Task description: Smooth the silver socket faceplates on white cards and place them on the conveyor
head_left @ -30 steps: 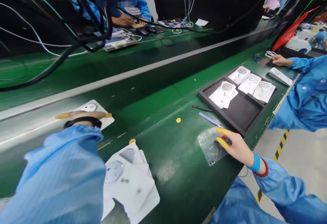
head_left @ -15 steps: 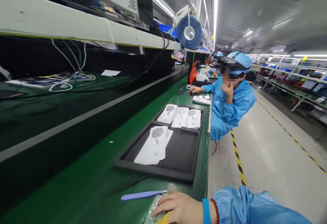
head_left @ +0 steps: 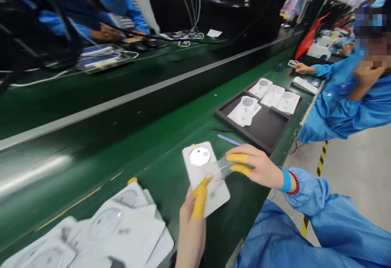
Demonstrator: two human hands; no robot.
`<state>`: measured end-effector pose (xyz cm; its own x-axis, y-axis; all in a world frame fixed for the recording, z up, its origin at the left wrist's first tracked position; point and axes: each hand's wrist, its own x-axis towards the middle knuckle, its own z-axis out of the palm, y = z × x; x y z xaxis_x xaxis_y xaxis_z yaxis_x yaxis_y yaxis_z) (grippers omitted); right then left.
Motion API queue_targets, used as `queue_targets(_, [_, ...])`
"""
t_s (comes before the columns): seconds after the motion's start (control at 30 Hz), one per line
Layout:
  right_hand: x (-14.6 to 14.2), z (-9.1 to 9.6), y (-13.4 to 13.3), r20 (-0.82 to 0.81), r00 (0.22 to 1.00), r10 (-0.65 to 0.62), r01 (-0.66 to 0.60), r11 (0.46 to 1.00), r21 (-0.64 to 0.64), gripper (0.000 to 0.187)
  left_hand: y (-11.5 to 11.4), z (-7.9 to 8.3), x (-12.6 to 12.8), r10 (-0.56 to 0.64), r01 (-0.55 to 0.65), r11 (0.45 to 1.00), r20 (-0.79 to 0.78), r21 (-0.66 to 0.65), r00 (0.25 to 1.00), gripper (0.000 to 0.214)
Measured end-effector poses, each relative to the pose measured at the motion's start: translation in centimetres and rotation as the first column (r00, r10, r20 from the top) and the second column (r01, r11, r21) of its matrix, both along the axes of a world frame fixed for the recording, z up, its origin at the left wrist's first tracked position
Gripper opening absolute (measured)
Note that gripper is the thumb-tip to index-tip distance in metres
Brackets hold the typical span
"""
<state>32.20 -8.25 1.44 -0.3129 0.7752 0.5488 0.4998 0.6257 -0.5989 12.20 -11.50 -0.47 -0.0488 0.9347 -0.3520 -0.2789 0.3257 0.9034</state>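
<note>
My left hand (head_left: 192, 225), with a yellow finger cot on its thumb, grips a white socket panel (head_left: 215, 203) tilted above the green bench. On the panel's upper end is a round, shiny socket face. From the right, my right hand (head_left: 262, 168) pinches a piece of transparent film (head_left: 224, 168) between fingers in yellow cots. The film lies over or just in front of the panel's middle; whether it is stuck there I cannot tell. Lavender tweezers (head_left: 228, 139) lie beyond my right hand. A pile of similar white panels (head_left: 134, 227) spreads at the lower left.
A black tray (head_left: 265, 131) holding several white panels stands ahead on the green bench (head_left: 171, 125). At the right, a co-worker in blue (head_left: 339, 101) sits along the bench edge. Cables and devices (head_left: 104, 58) lie across the divider, where another person works.
The view has swung left and down. My right hand has left the bubble wrap by the tweezers and now holds film. My left hand and the panel in it have come into view.
</note>
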Motion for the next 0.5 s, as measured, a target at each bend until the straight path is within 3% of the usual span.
queue_targets(0.2, [-0.5, -1.0, 0.1, 0.085, 0.994, 0.066, -0.069, 0.997, 0.032, 0.023, -0.6, -0.2, 1.4, -0.057, 0.060, 0.996, 0.048, -0.063, 0.997, 0.038])
queue_targets(0.4, [-0.8, -2.0, -0.5, 0.102, 0.995, 0.006, -0.016, 0.995, 0.099, 0.023, -1.0, -1.3, 1.8, 0.005, -0.001, 0.986, 0.025, -0.165, 1.000, 0.036])
queue_targets(0.5, [-1.3, -2.4, -1.9, 0.081, 0.990, 0.117, -0.118, 0.993, 0.011, 0.016, -1.1, -1.4, 2.0, 0.033, -0.026, 0.983, 0.032, -0.181, 0.999, 0.036])
